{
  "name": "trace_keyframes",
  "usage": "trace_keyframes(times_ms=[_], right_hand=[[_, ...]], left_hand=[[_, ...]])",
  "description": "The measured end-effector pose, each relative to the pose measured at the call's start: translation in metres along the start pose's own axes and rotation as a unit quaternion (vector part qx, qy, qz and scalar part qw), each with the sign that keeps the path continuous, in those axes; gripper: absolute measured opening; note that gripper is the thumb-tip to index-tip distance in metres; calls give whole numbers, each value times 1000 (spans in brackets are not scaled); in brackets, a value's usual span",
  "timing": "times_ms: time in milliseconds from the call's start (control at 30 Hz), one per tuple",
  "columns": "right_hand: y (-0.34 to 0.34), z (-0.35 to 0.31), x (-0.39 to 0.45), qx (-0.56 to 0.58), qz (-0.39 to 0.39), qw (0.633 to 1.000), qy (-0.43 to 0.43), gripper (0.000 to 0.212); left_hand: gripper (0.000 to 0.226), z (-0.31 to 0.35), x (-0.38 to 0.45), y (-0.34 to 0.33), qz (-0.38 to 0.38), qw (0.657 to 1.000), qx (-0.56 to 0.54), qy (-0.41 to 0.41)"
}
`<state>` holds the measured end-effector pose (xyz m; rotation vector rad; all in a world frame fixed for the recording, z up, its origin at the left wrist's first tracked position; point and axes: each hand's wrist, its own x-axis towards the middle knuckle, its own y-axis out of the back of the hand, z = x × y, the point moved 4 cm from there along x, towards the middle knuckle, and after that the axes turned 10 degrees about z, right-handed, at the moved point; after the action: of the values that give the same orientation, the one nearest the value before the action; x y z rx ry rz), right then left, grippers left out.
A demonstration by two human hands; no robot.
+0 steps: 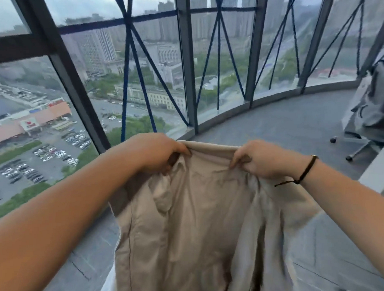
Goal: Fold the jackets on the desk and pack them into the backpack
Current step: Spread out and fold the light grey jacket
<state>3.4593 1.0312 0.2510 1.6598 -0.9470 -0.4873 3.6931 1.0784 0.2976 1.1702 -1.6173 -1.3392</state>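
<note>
A beige jacket [190,223] hangs in the air in front of me, held up by its top edge. My left hand [155,151] grips the upper left of the fabric with curled fingers. My right hand [260,159] pinches the upper right of the top edge; a dark cord bracelet is on that wrist. The cloth drops down past the bottom of the frame. No backpack shows in the view.
A curved wall of tall windows [182,68] with dark frames stands ahead, over a grey carpeted floor [285,122]. An office chair [371,113] draped with grey clothing stands at the right. A pale desk edge [381,171] shows at the right.
</note>
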Motion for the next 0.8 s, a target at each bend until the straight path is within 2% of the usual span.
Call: trace_keyframes(times_ms=[100, 300, 400, 533, 600, 800], right_hand=[[17, 72, -12, 6, -50, 998, -38, 40], [55, 181, -41, 54, -76, 990, -104, 41], [65, 225, -56, 101, -62, 984, -130, 36], [62, 285, -66, 129, -31, 973, -191, 42], [58, 316, -64, 127, -32, 965, -227, 39], [66, 392, -25, 151, -4, 948, -281, 19]], left_hand=[[59, 38, 68, 3, 5, 999, 9, -44], [62, 101, 188, 6, 34, 992, 14, -124], [60, 126, 246, 8, 19, 985, -25, -171], [45, 149, 320, -8, -34, 966, -95, -238], [37, 154, 364, -24, -50, 960, -99, -256], [34, 162, 506, -38, 20, 953, -77, -292]])
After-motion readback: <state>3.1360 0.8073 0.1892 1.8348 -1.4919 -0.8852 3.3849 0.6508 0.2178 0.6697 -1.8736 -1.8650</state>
